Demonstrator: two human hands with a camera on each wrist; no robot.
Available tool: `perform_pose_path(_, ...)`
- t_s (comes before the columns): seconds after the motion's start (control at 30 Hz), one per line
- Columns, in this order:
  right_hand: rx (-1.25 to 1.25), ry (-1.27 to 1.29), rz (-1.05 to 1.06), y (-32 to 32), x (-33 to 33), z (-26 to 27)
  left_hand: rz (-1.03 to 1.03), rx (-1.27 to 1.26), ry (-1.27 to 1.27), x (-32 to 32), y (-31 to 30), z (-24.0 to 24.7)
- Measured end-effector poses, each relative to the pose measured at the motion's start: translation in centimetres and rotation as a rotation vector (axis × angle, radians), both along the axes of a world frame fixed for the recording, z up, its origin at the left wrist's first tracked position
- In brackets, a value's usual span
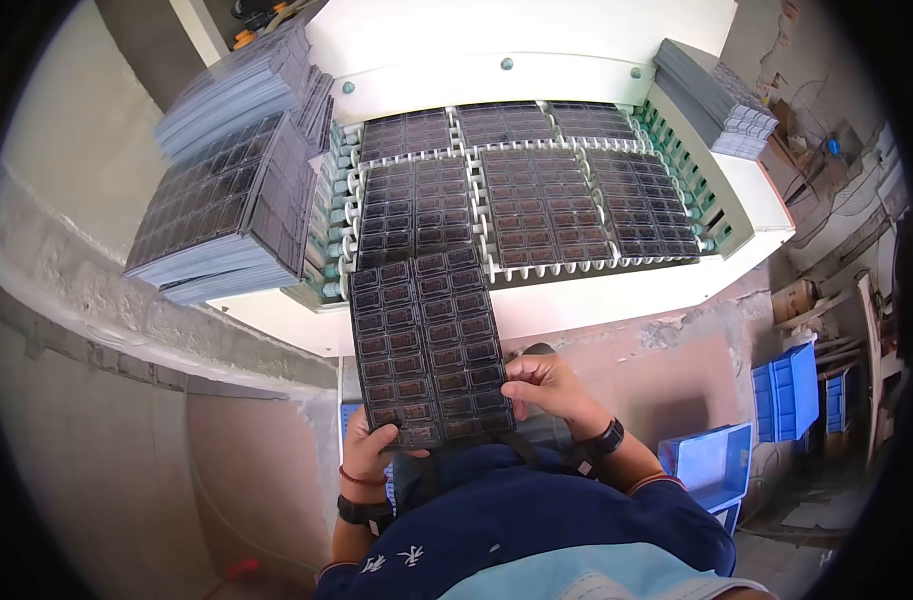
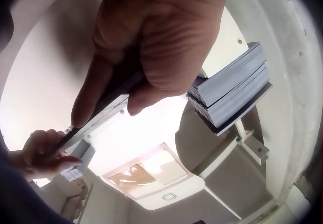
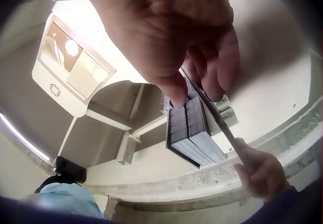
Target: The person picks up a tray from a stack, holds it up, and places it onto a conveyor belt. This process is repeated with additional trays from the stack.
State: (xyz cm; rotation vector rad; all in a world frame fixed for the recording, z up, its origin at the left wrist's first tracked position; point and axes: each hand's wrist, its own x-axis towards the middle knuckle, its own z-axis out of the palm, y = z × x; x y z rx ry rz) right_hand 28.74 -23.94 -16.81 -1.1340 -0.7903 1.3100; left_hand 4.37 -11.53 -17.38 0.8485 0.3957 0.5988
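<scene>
A dark circuit board panel [image 1: 431,345], printed with a grid of small rectangular units, is held in front of the body by both hands. My left hand [image 1: 365,446] grips its near left corner, thumb on top and fingers beneath. At the near right edge, my right hand [image 1: 553,388] pinches the panel between thumb and fingers. The panel's far end overlaps the front edge of a roller conveyor [image 1: 546,268] in the head view. Similar panels [image 1: 541,205] lie in two rows on its white rollers. Both wrist views show the held panel edge-on, as a thin board.
Tall stacks of panels [image 1: 221,205] stand left of the conveyor, and another stack [image 1: 716,95] sits at its right. A white machine housing [image 1: 426,50] rises behind the rollers. Blue plastic bins [image 1: 711,465] are on the floor at right. A wall [image 1: 66,270] runs along the left.
</scene>
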Motion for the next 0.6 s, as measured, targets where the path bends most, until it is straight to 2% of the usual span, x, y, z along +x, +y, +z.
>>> perform_pose_path(0.6,-0.051,-0.087,-0.073,0.0,-0.4,-0.7,-0.042,-0.004,0.012,0.0,0.3,-0.6)
